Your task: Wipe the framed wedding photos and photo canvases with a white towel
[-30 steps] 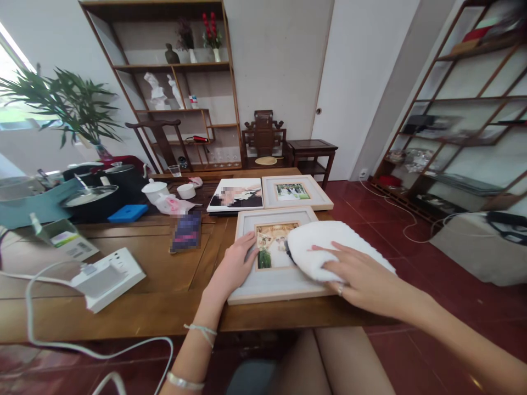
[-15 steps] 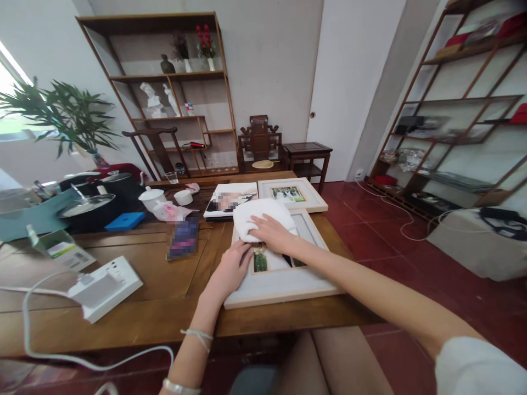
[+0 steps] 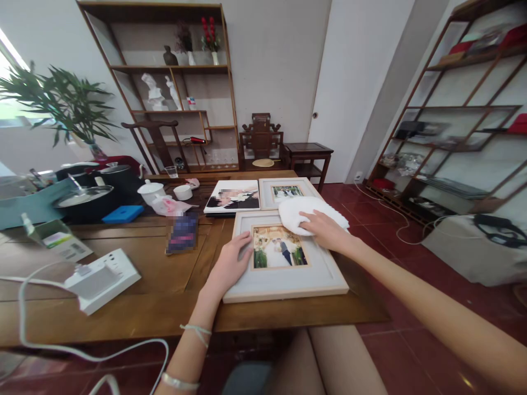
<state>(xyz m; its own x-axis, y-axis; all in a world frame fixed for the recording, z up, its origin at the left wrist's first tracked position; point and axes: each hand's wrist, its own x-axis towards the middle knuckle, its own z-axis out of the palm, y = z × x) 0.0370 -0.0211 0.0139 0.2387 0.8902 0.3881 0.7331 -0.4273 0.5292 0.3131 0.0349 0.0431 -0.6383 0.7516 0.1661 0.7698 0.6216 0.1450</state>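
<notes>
A picture frame (image 3: 284,285) with a pale wood border and a wedding photo (image 3: 274,249) inside lies flat near the table's front edge. On its left border rests my left hand (image 3: 231,263), fingers stretched out and thumb apart. My right hand (image 3: 327,230) grips a folded white cloth (image 3: 294,214), pressing it over the frame's upper right corner. The cloth hides that corner and overhangs the right border. Behind it, a second framed photo (image 3: 267,193) is partly covered by the cloth. To its left lies a photo panel (image 3: 234,195) of people in dark and light clothes.
On the wooden table (image 3: 164,296), a white power strip (image 3: 113,280) with a cable stands left, near an opened small box (image 3: 61,241). A blurred dark packet (image 3: 182,233), a blue box (image 3: 122,214), a white teapot (image 3: 151,192) and a black pan (image 3: 88,206) sit farther back.
My right hand has moved the white cloth rightward from the frame's upper left to its upper right corner, uncovering the photo. My left hand stays at the left border, now apart from the cloth.
</notes>
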